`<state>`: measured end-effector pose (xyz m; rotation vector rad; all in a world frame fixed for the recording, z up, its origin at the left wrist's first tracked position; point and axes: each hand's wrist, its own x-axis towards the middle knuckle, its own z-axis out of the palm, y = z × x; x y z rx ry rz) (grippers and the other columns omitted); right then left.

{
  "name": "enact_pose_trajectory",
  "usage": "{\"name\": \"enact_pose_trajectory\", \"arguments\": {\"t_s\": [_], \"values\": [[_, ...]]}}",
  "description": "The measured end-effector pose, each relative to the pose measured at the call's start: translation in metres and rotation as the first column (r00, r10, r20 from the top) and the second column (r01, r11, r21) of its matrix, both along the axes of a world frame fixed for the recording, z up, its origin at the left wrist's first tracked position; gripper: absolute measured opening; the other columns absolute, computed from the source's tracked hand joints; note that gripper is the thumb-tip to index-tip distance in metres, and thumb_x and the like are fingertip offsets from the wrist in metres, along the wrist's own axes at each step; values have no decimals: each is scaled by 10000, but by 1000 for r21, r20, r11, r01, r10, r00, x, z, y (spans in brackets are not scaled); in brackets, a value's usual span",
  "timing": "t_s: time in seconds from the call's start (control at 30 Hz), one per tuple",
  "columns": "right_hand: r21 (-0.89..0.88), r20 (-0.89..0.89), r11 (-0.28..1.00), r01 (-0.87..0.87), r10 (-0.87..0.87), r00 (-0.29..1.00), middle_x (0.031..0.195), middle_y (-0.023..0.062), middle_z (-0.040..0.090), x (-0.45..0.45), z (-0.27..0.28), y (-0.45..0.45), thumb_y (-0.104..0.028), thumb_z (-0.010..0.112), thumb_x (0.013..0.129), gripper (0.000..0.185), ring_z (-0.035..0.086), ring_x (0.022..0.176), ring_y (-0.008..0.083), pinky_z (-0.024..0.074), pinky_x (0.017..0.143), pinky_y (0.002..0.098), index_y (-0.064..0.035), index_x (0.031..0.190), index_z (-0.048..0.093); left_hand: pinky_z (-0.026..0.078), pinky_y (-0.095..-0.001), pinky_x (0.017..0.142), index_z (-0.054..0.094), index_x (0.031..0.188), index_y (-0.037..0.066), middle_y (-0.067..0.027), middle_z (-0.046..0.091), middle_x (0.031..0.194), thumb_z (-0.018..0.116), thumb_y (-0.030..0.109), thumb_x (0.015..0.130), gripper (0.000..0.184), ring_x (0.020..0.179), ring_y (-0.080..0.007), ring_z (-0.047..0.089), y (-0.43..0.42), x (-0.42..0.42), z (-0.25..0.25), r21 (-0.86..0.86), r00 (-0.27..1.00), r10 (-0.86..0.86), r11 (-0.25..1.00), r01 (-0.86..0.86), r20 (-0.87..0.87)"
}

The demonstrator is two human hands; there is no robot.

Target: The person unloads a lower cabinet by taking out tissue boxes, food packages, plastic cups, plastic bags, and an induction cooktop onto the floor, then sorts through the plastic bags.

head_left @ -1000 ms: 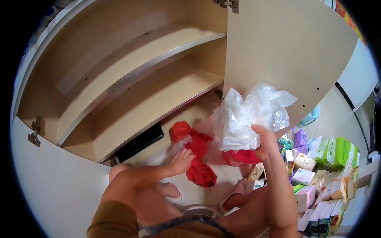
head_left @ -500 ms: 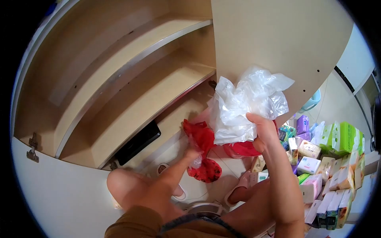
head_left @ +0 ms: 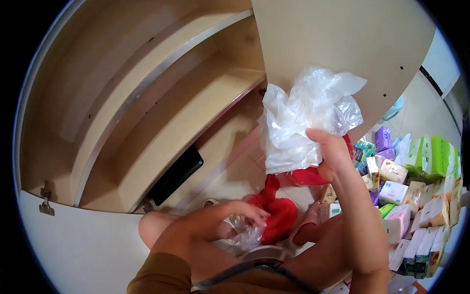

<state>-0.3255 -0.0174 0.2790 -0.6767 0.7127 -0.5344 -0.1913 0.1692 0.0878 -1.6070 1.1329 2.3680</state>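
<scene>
My right hand (head_left: 329, 151) grips a bunch of crumpled white plastic bags (head_left: 306, 117), thumb on top, in front of the cabinet door. Lower down, between my knees, my left hand (head_left: 248, 211) is beside a crumpled red bag (head_left: 280, 218). Clear plastic (head_left: 246, 236) lies under and next to that hand; its fingers are blurred, and whether they grip anything is unclear. Behind the white bags a red round container (head_left: 309, 176) stands on the floor, partly hidden.
An open cabinet with curved shelves (head_left: 196, 93) fills the left, with a black flat object (head_left: 177, 175) at its bottom. Its door (head_left: 338, 39) stands open. Several tissue packs (head_left: 393, 192) are piled on the right floor. A light-blue bucket (head_left: 394, 109) stands beyond.
My left hand and the red bag have moved down and right, nearer my lap. The clear plastic shows more now. My right hand still holds the white bags, slightly higher in view.
</scene>
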Motion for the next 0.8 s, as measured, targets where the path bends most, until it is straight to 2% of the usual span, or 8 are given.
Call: {"name": "enact_pose_trajectory", "arguments": {"t_s": [0.03,0.1,0.23,0.3,0.37,0.43,0.5,0.8], "values": [[9,24,1000,-2,2,1000,1044,168,477,0,-2,-1,-58,470,756,401,494,949,284,411,809,394,57,1121,350,364,-349,812,225,1289,169,-104,348,1240,578,444,702,738,1118,-232,331,-9,10,11,152,1000,-7,988,11,-31],[31,53,1000,-2,0,999,1036,169,481,2,-6,-1,-55,469,755,396,499,940,284,415,803,394,57,1117,355,418,-337,684,218,1292,180,-69,402,1200,565,536,655,808,896,-184,470,-21,30,10,89,998,-64,994,62,20],[23,53,1000,19,-20,998,1007,173,488,1,-8,-2,-33,483,740,389,509,913,289,430,775,393,70,1097,370,433,-359,670,398,1185,114,-67,513,1032,573,354,734,541,832,-193,513,-44,75,4,43,985,154,987,-158,81],[17,78,999,33,-35,996,986,175,491,1,-6,0,-15,497,728,392,508,905,293,436,756,391,82,1088,376,432,-377,688,483,1063,63,-103,544,939,545,209,756,346,805,-229,534,-36,121,-68,-819,878,433,566,-89,203],[65,8,997,28,-29,1000,992,174,490,1,-1,2,-21,506,723,405,510,902,296,438,750,403,74,1093,374,429,-390,702,522,988,43,-162,542,944,538,136,718,286,794,-284,544,-41,143,-41,-885,384,797,428,186,466],[60,-6,998,16,-16,1000,991,171,498,0,-1,3,-24,498,725,393,515,905,290,435,766,403,68,1089,382,417,-390,738,549,941,36,-191,536,955,508,138,706,260,844,-306,531,-39,150,2,-685,-136,862,476,552,489],[57,-21,998,5,-4,1000,990,167,505,-2,0,1,-27,490,728,381,520,908,283,431,783,402,62,1085,389,391,-386,793,552,945,38,-197,529,981,498,221,715,298,929,-295,504,-37,173,27,-589,-162,570,800,-111,805],[40,-24,999,10,-9,1000,986,165,511,-2,1,3,-39,501,724,369,526,894,279,434,772,401,57,1069,409,317,-363,902,458,1113,65,-158,424,1170,449,297,776,409,1074,-304,402,25,233,8,-527,-413,496,849,43,764]]}}
